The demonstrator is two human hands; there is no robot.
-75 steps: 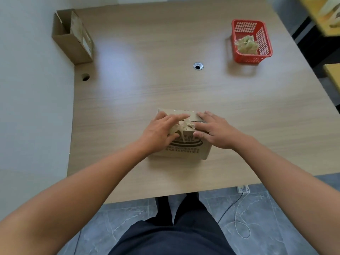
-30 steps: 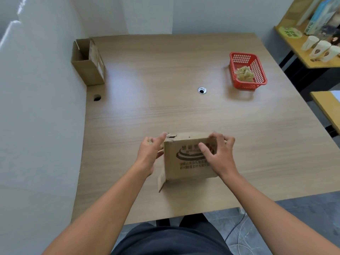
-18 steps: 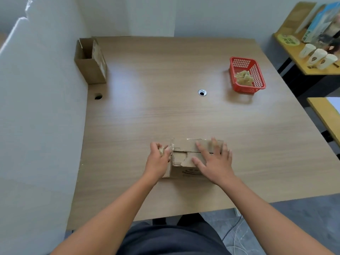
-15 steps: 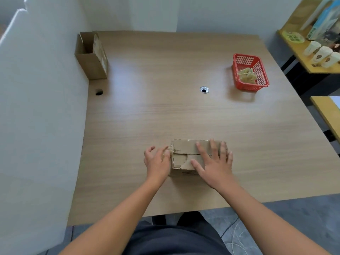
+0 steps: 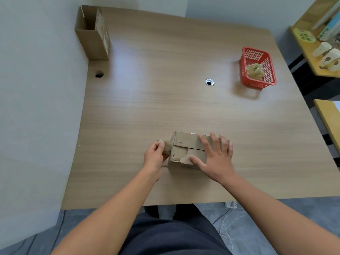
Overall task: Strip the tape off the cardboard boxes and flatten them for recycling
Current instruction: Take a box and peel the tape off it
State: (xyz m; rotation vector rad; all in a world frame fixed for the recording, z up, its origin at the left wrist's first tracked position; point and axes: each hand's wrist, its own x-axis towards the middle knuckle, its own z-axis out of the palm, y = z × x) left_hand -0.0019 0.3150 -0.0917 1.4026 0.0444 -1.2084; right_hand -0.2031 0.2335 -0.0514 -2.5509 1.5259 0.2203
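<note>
A small brown cardboard box (image 5: 185, 150) lies near the table's front edge, its flapped side facing up. My right hand (image 5: 215, 159) presses flat on the box's top with spread fingers. My left hand (image 5: 154, 157) is at the box's left end and pinches a crumpled wad of tape (image 5: 167, 149) between thumb and fingers. A second, open cardboard box (image 5: 93, 34) stands at the far left corner against the wall.
A red plastic basket (image 5: 257, 68) holding wadded tape sits at the far right of the wooden table (image 5: 165, 98). Two cable holes (image 5: 209, 82) are in the tabletop. A grey partition wall runs along the left. Yellow shelves with cups stand at the right.
The box was tipped from standing on its side to lying flat under my right hand. My left hand moved to the box's left end and now pinches the tape wad there.
</note>
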